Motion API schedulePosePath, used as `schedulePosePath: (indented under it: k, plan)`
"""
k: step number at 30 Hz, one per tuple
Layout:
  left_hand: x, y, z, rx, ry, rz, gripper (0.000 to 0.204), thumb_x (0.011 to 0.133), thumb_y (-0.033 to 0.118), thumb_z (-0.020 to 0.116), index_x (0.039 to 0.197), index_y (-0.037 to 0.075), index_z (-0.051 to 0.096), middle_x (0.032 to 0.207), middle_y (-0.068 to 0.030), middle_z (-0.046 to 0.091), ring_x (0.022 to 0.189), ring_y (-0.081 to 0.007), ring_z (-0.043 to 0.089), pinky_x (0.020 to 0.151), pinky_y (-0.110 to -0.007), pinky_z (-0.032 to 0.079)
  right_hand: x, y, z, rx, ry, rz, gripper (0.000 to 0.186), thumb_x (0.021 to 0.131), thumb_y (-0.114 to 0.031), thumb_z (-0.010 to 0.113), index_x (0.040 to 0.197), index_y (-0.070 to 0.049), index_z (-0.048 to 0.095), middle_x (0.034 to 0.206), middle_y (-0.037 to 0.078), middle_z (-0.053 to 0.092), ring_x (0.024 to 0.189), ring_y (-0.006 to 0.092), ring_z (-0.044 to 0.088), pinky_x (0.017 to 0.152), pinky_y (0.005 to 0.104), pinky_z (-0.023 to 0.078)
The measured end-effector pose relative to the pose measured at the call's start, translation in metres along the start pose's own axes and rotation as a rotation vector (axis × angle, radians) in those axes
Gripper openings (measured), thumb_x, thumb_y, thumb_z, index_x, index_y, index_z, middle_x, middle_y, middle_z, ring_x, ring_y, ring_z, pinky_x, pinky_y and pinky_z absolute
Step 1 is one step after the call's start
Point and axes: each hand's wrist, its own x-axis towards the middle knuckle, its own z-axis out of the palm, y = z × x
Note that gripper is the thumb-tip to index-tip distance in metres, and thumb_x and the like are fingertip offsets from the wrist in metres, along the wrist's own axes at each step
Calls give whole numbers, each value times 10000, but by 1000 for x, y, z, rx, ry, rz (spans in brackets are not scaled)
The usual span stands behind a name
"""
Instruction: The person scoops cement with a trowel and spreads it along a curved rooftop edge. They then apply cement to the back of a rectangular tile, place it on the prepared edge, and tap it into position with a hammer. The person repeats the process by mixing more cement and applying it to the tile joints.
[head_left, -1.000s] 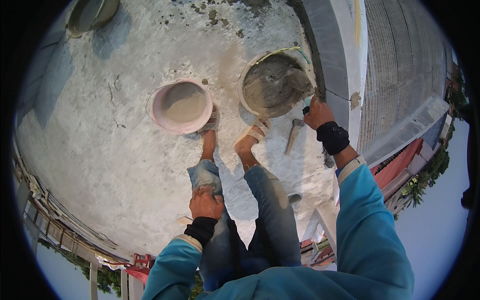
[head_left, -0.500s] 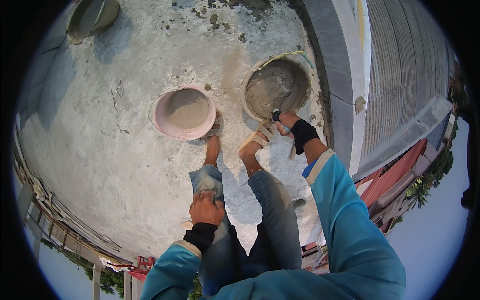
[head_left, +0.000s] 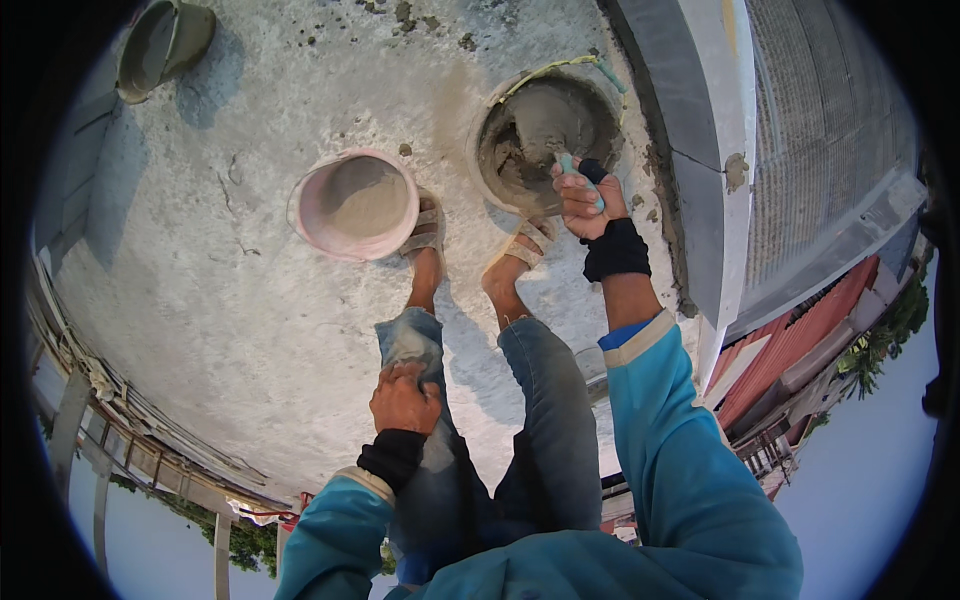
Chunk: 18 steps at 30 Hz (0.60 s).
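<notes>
My right hand is closed around the teal handle of a trowel, at the near right rim of a round bucket. Wet grey mortar lies in this bucket, with a dark hollow in its near left part. The trowel's blade reaches over the mortar and looks coated with it, so its outline is hard to make out. Resting on my left knee, my left hand holds nothing; its fingers are slightly bent and their tips are partly hidden.
A pinkish bucket with grey material inside stands left of my sandalled feet. Another mortar-stained bucket is tilted at the far left. A low grey ledge and corrugated sheeting run along the right. Mortar crumbs dot the concrete floor.
My right hand has moved farther over the mortar bucket and turned, showing more of the trowel handle. The mortar has been disturbed, exposing a dark hollow. My left hand stays on the knee.
</notes>
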Motion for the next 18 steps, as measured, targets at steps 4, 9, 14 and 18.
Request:
schedulePosePath:
  k: [4, 9, 14, 18]
  plan:
    - [0, 5, 3, -16, 7, -18, 378, 806, 211, 632, 1137, 57, 731, 1215, -173, 693, 1264, -381, 567, 1034, -498, 490, -40, -5, 19, 32, 38, -52, 299, 1026, -236, 543, 1117, 50, 544, 748, 48, 563, 448, 112, 483, 358, 262, 394]
    - [-4, 5, 10, -11, 24, -25, 365, 803, 209, 642, 1121, 54, 733, 1211, -174, 694, 1261, -382, 570, 1020, -507, 496, -89, -2, 61, -633, 511, 22, 347, 986, -348, 594, 1103, -21, 579, 660, 16, 534, 405, 101, 454, 318, 259, 343]
    - [-5, 0, 15, -28, 51, -8, 360, 800, 210, 648, 1107, 44, 732, 1197, -172, 698, 1252, -387, 577, 1009, -522, 500, -91, -24, 96, -1325, 857, 359, 334, 974, -365, 588, 995, -32, 588, 632, -13, 515, 391, 83, 442, 319, 257, 316]
    - [-4, -1, 13, -46, 46, -26, 367, 795, 208, 651, 1111, 40, 732, 1199, -172, 701, 1259, -391, 576, 1026, -522, 492, -30, -24, 76, -1328, 1005, 544, 291, 984, -334, 542, 920, -52, 577, 636, -22, 518, 429, 84, 455, 330, 255, 310]
